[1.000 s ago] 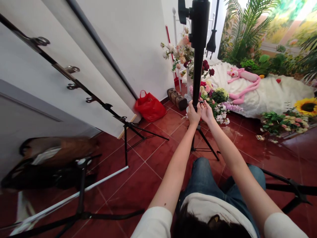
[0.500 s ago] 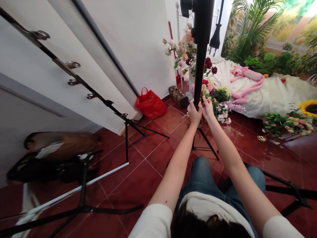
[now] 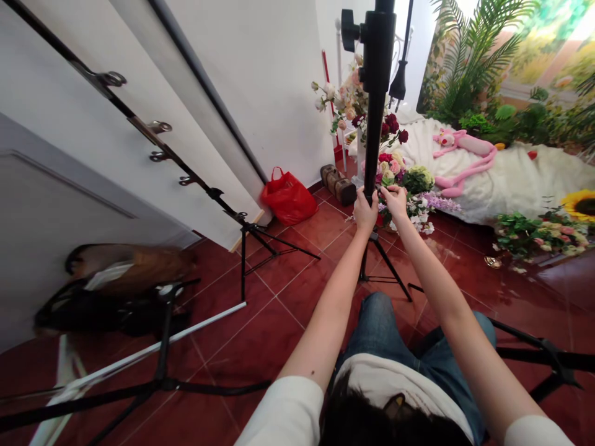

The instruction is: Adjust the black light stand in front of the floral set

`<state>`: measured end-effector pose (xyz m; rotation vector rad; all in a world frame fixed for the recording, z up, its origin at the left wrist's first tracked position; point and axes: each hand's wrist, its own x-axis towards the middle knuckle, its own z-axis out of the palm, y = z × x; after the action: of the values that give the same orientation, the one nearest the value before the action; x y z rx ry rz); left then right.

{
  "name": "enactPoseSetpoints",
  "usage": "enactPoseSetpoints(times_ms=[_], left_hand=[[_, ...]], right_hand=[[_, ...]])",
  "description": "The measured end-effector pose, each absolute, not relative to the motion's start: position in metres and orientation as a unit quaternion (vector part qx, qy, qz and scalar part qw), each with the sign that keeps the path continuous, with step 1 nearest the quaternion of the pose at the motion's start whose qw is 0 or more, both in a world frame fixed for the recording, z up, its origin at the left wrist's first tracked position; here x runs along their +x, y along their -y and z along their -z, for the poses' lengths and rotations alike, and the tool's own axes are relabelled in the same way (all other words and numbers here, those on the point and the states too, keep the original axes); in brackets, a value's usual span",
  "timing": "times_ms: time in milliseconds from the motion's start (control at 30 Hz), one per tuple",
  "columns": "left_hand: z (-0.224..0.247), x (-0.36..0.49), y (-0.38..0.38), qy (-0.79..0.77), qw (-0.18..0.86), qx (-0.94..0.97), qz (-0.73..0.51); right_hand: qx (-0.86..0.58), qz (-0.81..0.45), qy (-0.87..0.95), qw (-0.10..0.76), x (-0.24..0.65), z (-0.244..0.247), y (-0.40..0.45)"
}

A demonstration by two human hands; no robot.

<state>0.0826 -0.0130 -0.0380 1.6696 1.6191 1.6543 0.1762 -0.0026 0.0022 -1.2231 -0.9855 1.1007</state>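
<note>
A black light stand rises upright in front of me, its tripod legs spread on the floor. My left hand is wrapped round the lower part of its pole. At the pole's right side my right hand has its fingers pinched on a small part, probably a tightening knob, mostly hidden by the fingers. Higher up, a black knob sticks out left from the collar. A black power plug hangs on its cord beside the pole.
Another stand with metal clamps slants along the left wall. A red plastic bag and a small brown chest sit by the wall. Artificial flowers and a pink plush toy on white cloth are beyond. A white pole lies left.
My right hand has shifted slightly right and turned, its fingers now at the pole's side. The left hand keeps its hold. The view has moved a little, showing the upper knob more fully.
</note>
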Motion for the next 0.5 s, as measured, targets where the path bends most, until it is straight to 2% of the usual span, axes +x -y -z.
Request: enactPoseSetpoints(times_ms=[67,267,367,500], left_hand=[[0.036,0.082,0.015,-0.559,0.150,0.582,-0.571],[0.035,0.080,0.017,-0.558,0.156,0.585,-0.568],[0.031,0.084,0.017,-0.567,0.155,0.574,-0.571],[0.025,0.109,0.031,-0.590,0.116,0.485,-0.635]], right_hand=[[-0.519,-0.465,0.399,0.597,0.185,0.003,0.032],[-0.514,-0.511,0.383,0.573,0.245,0.049,0.157],[-0.575,-0.468,0.334,0.582,0.287,0.081,0.217],[-0.607,-0.427,0.237,0.627,0.337,0.112,0.288]])
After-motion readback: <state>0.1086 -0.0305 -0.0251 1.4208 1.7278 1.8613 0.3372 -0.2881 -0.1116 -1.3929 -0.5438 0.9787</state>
